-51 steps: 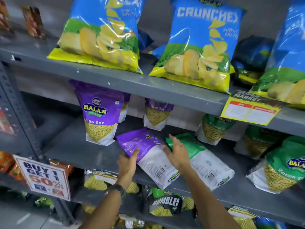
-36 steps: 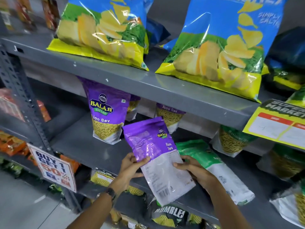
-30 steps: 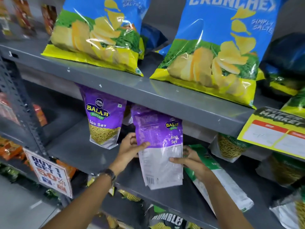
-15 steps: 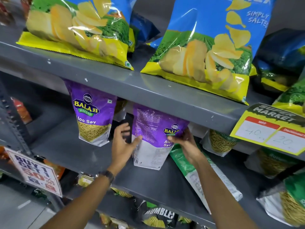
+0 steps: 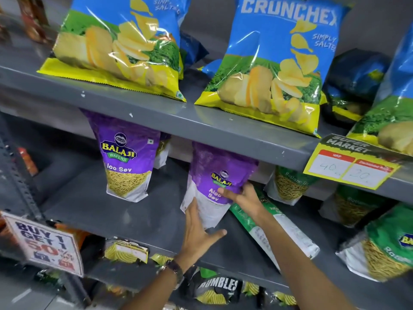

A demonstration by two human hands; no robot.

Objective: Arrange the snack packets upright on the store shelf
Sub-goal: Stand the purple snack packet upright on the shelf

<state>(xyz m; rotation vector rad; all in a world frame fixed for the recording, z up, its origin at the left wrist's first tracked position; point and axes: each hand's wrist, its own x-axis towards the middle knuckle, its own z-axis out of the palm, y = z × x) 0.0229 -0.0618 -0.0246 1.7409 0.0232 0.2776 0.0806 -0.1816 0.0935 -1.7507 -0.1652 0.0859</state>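
Note:
A purple Aloo Sev packet stands upright on the grey middle shelf, its back side facing me and its top tucked under the shelf above. My left hand cups its white bottom edge, fingers spread along the left side. My right hand presses on its right side with fingers on the purple face. A green packet lies flat on the shelf under my right forearm. Another purple Aloo Sev packet stands upright to the left.
Green Ratlami Sev packets stand at the back right, one more at the right edge. Large blue Crunchex chip bags fill the upper shelf. A yellow price tag and a "Buy 1 Get 1" sign hang off shelf edges.
Both hands lifted the flat purple packet off the shelf, turned it upright and set it further back. My left hand slid down to its bottom edge.

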